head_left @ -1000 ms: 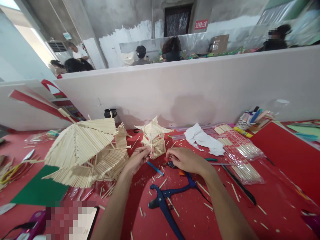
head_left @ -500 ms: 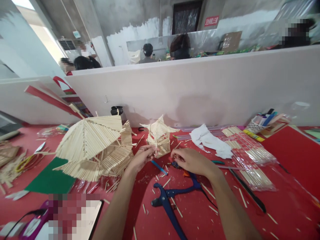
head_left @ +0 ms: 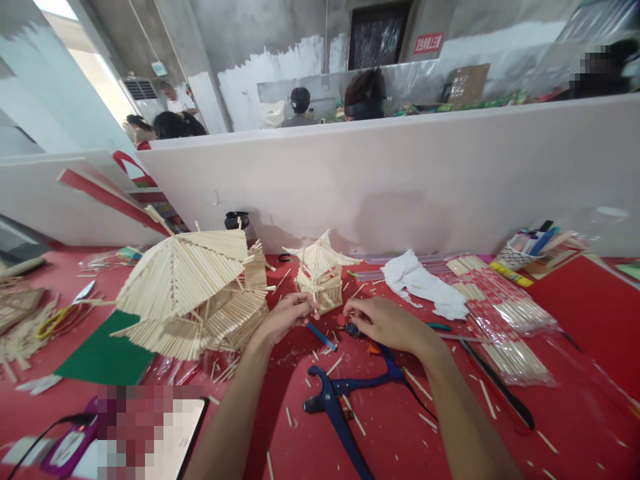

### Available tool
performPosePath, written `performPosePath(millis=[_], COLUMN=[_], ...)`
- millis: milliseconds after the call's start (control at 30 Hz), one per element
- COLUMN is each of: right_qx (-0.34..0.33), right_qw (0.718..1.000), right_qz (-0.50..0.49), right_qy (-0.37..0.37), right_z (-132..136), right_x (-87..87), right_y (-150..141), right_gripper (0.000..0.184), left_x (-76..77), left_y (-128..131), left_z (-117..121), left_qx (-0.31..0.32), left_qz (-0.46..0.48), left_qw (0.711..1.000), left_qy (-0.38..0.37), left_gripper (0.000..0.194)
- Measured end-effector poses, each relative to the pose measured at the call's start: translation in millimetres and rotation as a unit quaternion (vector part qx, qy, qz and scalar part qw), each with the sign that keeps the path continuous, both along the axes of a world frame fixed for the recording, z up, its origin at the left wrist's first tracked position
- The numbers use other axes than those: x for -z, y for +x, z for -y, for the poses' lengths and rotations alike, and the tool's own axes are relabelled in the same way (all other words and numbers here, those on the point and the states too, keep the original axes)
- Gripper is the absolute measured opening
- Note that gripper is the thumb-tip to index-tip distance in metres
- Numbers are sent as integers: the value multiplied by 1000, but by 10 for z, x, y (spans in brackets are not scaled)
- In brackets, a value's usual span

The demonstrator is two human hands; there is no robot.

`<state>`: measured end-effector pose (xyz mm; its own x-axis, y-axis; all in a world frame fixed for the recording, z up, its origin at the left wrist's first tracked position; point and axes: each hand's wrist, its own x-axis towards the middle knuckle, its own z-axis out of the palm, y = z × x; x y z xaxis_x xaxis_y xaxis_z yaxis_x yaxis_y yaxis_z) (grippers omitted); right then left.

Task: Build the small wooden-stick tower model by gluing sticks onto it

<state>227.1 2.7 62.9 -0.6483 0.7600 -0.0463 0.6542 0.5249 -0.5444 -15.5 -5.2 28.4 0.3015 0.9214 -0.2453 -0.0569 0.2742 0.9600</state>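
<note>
1. The left hand (head_left: 283, 321) partly covers the near side of the small stick house (head_left: 323, 263), which stands on the red tabletop (head_left: 280, 420) close to the pale board (head_left: 400, 167); its fingers are drawn together, though I cannot tell whether they grip anything.
2. The right hand (head_left: 383, 323) has curled fingers; anything inside is hidden.
3. Beneath them, a small dark object (head_left: 351, 329) is hard to identify.
4. The blue cutter (head_left: 336, 408) is cut off below.

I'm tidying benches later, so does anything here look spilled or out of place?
Yes: loose stick pieces lie strewn at odd angles over the red tabletop, around the blue tool. A crumpled white tissue beside the wrapped sticks also looks discarded.
</note>
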Motion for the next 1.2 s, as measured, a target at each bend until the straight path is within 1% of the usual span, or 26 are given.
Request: performPosePath(millis=[100,267,433,567,733,1067,1200], right_qx=[5,5,6,9,10,11,20], right_qw=[1000,1000,1000,1000,1000,1000,1000], right_qz=[-1,2,2,-3,-14,-16,-19], right_qy=[8,1,2,0,3,-1,12], right_z=[2,-2,14,21,5,1,-6], right_x=[6,10,-36,-53,-21,-27,-13], right_y=[-8,-18,-10,-7,2,10,17], right_gripper=[24,27,25,24,25,25,25], left_x=[-1,81,127,106,58,17,-6], left_y=[-19,-41,-50,-46,-22,-11,-5], left_z=[-1,-24,-42,-45,-37,-19,-11], left_qx=[-1,6,11,10,2,-9,-10], left_qz=[-10,1,9,15,16,1,-1], left_qw=[1000,1000,1000,1000,1000,1000,1000], left_qy=[-8,-19,-9,-3,-12,-7,-8], left_gripper=[21,21,20,21,27,26,27])
